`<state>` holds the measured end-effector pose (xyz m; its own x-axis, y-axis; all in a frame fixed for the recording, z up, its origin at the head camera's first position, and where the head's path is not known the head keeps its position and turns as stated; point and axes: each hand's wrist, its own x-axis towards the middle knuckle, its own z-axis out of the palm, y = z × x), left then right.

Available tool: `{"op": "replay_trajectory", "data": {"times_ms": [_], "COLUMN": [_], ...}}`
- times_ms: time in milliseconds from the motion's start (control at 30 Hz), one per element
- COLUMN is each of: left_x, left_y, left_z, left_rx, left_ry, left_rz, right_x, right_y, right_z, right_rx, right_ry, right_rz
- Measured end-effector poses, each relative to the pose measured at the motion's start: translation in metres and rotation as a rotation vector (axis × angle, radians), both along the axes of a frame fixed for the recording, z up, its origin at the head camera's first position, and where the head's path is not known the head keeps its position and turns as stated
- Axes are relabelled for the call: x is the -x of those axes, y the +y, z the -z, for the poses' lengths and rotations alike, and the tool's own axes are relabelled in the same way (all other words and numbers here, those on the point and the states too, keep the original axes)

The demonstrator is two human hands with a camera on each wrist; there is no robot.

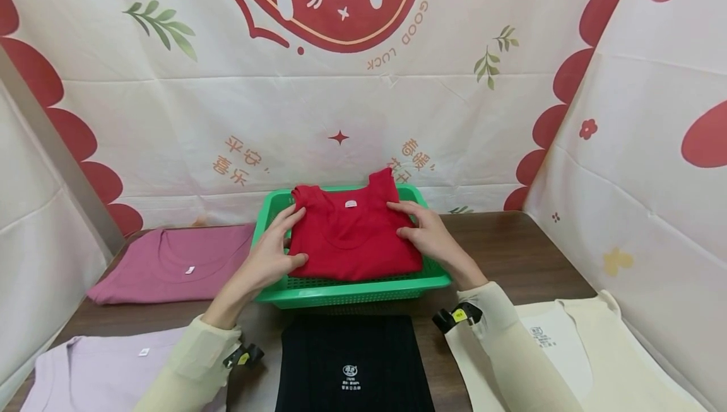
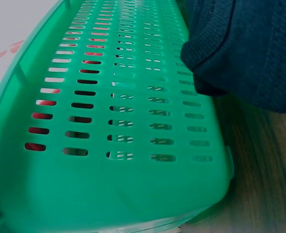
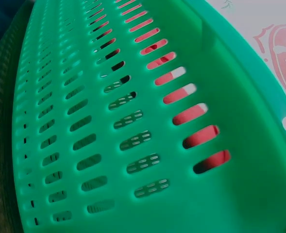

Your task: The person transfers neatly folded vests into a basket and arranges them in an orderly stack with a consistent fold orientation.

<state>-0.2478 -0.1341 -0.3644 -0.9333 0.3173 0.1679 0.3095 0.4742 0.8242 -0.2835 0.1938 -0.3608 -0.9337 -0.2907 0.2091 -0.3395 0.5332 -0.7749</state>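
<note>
Both hands — left hand (image 1: 271, 254) and right hand (image 1: 427, 234) — rest flat, fingers extended, on the folded red shirt (image 1: 352, 235) in the green basket (image 1: 352, 291). Uneven pressure would likely skew the fold — or tip the basket.

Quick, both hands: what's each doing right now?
Left hand: open, straight fingers resting on the folded red shirt.
Right hand: open, fingers flat on the same shirt.

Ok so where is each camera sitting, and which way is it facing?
Head: worn high, looking forward and down at the left hand and right hand on the red shirt in the green basket.
Left wrist: low beside the basket wall and black shirt; no body shows.
Right wrist: low against the basket wall; no body shows.
All views share the basket.
</note>
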Motion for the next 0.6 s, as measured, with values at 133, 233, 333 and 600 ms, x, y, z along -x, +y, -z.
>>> {"op": "replay_trajectory", "data": {"times_ms": [133, 233, 333, 600], "left_x": [0.0009, 0.0013, 0.0012, -0.0013], "left_y": [0.0008, 0.0012, 0.0014, 0.0014], "left_z": [0.0000, -0.0001, -0.0004, -0.0017], "left_rx": [0.003, 0.008, 0.012, 0.029], "left_ry": [0.002, 0.003, 0.005, -0.001], "left_rz": [-0.004, -0.005, -0.004, -0.001], "right_x": [0.0001, 0.0002, 0.0002, -0.0002], "right_y": [0.0002, 0.0002, 0.0006, 0.0007], "right_z": [-0.0006, -0.0008, -0.0005, 0.0004], "right_rx": [0.004, -0.006, -0.007, -0.004], "right_ry": [0.001, 0.008, 0.007, 0.006], "right_rz": [0.002, -0.002, -0.005, -0.005]}}
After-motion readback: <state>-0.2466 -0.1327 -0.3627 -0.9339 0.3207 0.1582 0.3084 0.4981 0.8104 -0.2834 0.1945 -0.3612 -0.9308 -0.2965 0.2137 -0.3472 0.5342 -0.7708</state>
